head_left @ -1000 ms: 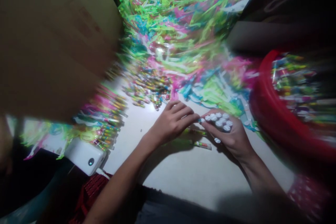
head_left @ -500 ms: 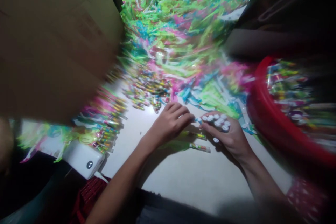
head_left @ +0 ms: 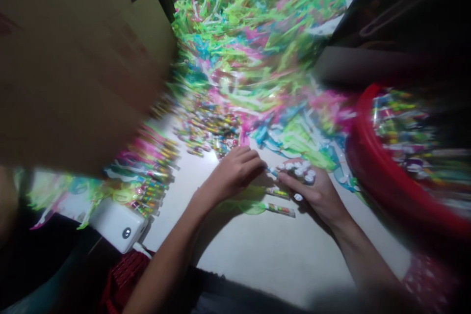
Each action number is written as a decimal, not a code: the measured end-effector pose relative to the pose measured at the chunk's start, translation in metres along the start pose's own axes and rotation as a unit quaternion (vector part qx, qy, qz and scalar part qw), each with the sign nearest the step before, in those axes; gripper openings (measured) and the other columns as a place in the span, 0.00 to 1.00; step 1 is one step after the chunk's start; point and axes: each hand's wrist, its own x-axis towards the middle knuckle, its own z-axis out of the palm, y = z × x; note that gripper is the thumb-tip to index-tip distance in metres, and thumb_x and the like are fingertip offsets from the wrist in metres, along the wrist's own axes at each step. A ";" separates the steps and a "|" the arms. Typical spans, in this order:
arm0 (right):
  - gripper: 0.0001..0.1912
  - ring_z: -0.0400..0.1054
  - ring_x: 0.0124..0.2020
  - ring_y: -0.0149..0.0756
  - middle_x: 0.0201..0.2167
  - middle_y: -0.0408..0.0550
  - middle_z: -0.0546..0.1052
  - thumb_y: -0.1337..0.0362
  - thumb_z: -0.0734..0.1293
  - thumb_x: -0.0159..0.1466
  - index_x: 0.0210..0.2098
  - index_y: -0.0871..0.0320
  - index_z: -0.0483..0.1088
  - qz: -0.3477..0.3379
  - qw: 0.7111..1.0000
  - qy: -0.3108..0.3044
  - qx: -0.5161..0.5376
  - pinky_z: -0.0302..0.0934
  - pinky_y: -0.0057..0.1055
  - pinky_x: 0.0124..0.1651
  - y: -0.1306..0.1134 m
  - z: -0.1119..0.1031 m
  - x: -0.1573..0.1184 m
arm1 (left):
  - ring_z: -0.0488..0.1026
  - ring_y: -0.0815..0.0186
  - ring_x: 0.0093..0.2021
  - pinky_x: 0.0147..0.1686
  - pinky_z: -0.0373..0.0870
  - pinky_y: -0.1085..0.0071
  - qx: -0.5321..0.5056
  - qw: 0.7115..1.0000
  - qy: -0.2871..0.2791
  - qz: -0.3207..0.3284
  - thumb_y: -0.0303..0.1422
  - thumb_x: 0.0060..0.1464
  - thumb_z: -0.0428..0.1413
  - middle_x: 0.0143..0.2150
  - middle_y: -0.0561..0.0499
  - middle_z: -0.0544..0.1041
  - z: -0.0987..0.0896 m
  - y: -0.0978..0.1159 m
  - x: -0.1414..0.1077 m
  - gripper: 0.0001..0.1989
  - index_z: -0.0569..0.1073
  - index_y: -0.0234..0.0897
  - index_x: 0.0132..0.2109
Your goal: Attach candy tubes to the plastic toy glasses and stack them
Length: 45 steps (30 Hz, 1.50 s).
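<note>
In my closed right hand (head_left: 324, 196) is a bunch of small tubes (head_left: 302, 169), their white ends facing up. My left hand (head_left: 241, 169) is closed, fingertips pinched at the end of a small blue piece (head_left: 271, 171) that reaches to my right thumb. What this piece is I cannot make out. On the white surface just below my hands lie two printed clear tubes, the nearer tube (head_left: 280, 210) with a see-through green strip (head_left: 252, 206) at its left end. One white round end (head_left: 298, 197) shows under my right fingers.
A red tub (head_left: 362, 122) full of small printed tubes stands at the right. Tubes with coloured strips (head_left: 154, 157) lie in rows at the left, near a white power bank (head_left: 117, 225) with a cable. Coloured plastic strips (head_left: 257, 24) heap behind. A cardboard box (head_left: 73, 59) blocks the upper left.
Both hands have shifted slightly left, the right one a little more, with the bunch of tubes still in it. The blue piece remains between the hands.
</note>
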 end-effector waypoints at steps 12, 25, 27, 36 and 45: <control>0.28 0.53 0.15 0.23 0.21 0.37 0.68 0.40 0.80 0.58 0.38 0.56 0.73 0.037 0.986 0.156 0.054 0.44 0.19 0.12 -0.003 -0.004 0.006 | 0.78 0.67 0.39 0.41 0.71 0.70 -0.163 0.958 -0.199 -0.127 0.39 0.74 0.54 0.41 0.50 0.83 -0.009 0.006 -0.005 0.13 0.82 0.40 0.48; 0.29 0.56 0.19 0.25 0.24 0.40 0.68 0.37 0.79 0.59 0.40 0.56 0.77 0.071 0.993 0.085 0.033 0.45 0.19 0.15 -0.008 0.007 -0.002 | 0.75 0.53 0.51 0.52 0.74 0.57 0.127 0.943 0.026 -0.307 0.40 0.71 0.57 0.53 0.40 0.78 0.027 -0.013 0.009 0.22 0.72 0.36 0.66; 0.28 0.57 0.20 0.26 0.25 0.40 0.69 0.37 0.78 0.59 0.41 0.56 0.77 0.073 0.994 0.080 0.025 0.45 0.19 0.16 -0.011 0.010 -0.004 | 0.75 0.51 0.54 0.55 0.73 0.55 0.094 0.942 0.032 -0.321 0.38 0.71 0.57 0.54 0.38 0.79 0.031 -0.012 0.014 0.22 0.71 0.32 0.66; 0.29 0.53 0.18 0.24 0.25 0.40 0.68 0.37 0.78 0.60 0.44 0.55 0.78 0.074 0.994 0.083 0.021 0.44 0.18 0.15 -0.015 0.009 -0.008 | 0.72 0.69 0.39 0.41 0.71 0.72 -0.348 0.834 0.278 -0.327 0.40 0.71 0.57 0.45 0.49 0.78 0.001 0.002 0.006 0.12 0.77 0.40 0.55; 0.23 0.58 0.15 0.23 0.19 0.43 0.71 0.47 0.86 0.51 0.30 0.55 0.77 0.043 0.971 0.070 0.226 0.52 0.18 0.15 0.002 0.004 -0.010 | 0.77 0.65 0.45 0.51 0.73 0.65 -0.278 0.945 0.084 -0.149 0.39 0.72 0.54 0.45 0.46 0.81 0.008 0.025 0.007 0.14 0.76 0.38 0.58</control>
